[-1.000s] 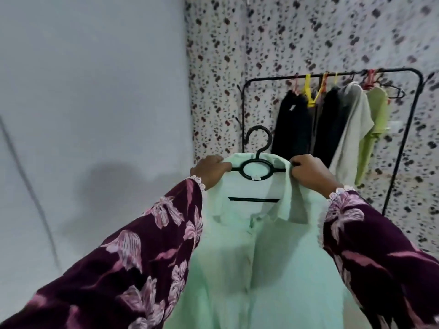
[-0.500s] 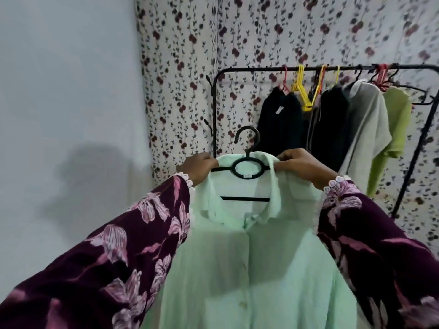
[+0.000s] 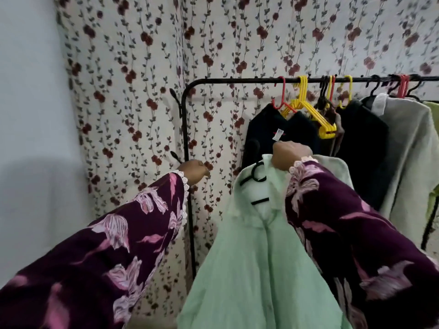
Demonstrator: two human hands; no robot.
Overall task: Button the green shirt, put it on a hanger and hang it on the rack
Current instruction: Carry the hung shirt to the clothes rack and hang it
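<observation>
The pale green shirt (image 3: pixel 256 269) hangs buttoned on a black hanger (image 3: pixel 257 178), tilted to the right. My right hand (image 3: pixel 288 155) grips the top of the hanger together with the collar and hides the hook. It holds them below the black rack's top rail (image 3: pixel 237 80), in front of the dark clothes. My left hand (image 3: pixel 193 173) is off the shirt, in front of the rack's left post (image 3: pixel 190 222), fingers loosely curled with nothing seen in them.
Dark garments (image 3: pixel 268 134), yellow hangers (image 3: pixel 316 117), a red hanger (image 3: pixel 279 100) and a grey garment (image 3: pixel 408 148) fill the rail from its middle to the right. A floral curtain (image 3: pixel 133 91) hangs behind the rack. A plain white wall (image 3: pixel 28 115) is at the left.
My left hand has let go of the shirt and moved left to the rack post. My right hand alone carries the hanger, now closer to the rack, and the shirt has swung to a tilt.
</observation>
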